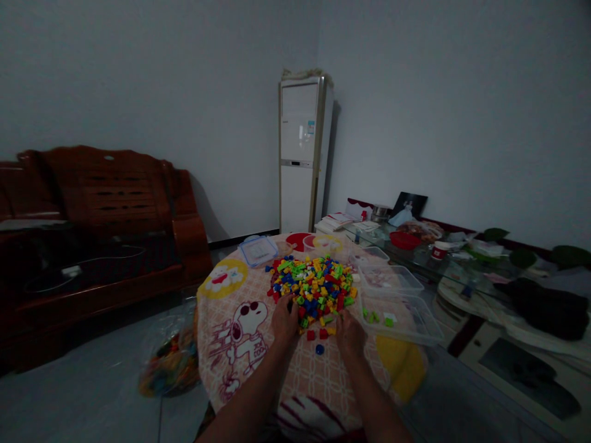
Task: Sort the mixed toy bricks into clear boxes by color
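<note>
A heap of small toy building blocks (318, 286), in red, blue, yellow and green, lies on the round table covered with a patterned cloth (314, 375). My left hand (285, 319) is at the heap's near left edge, its fingers curled in; a dark spot shows by the fingertips, and what they hold is unclear. At the near right edge my right hand (351, 333) is closed, its fingertips hidden from view. Beside it lie a yellow block (331, 331) and a red block (311, 335). A round blue piece (319, 349) sits on the cloth between my wrists.
Right of the heap stand clear plastic trays (415, 320), the nearest holding several green blocks (388, 322). A blue-rimmed lid (258, 251) and a red round dish (300, 241) lie at the back. A bag of toys (170, 363) stands on the floor, left. A cluttered glass table (415, 258) adjoins, right.
</note>
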{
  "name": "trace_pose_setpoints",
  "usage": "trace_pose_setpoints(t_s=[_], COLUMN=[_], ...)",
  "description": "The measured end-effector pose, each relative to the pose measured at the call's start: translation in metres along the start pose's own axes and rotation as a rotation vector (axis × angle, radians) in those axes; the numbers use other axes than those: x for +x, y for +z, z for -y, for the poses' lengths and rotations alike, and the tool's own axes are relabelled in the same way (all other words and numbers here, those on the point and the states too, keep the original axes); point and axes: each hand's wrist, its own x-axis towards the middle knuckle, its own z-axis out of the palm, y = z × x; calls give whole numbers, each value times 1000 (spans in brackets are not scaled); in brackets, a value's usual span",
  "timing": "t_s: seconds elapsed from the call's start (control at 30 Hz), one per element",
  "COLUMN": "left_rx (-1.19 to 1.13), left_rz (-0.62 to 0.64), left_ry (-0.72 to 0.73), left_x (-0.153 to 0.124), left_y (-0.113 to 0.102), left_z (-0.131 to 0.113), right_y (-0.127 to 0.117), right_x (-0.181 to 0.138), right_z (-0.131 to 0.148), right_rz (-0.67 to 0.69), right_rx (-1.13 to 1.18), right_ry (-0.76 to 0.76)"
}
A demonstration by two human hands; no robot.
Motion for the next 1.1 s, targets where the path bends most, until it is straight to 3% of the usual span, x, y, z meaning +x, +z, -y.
trace_pose_setpoints(t_s=[0.4,0.57,0.8,0.93,1.1], left_rx=[11,-14,-59,-58,-49], left_rz=[4,17,23,40,54], left_ry=[16,32,35,21,-1], left_x=[2,1,2,1,-1], left_y=[0,-4,-3,-4,-5], left_z=[2,-1,0,-1,-3], right_y=[7,1,-26,-53,-67], right_x=[2,-1,-5,0,5], right_z=[-4,-5,-9,-30,-46], right_rz=[-20,-81,-254,-415,-452], right_rx=[52,174,436,449,459], right_ry=[-18,-22,5,67,98])
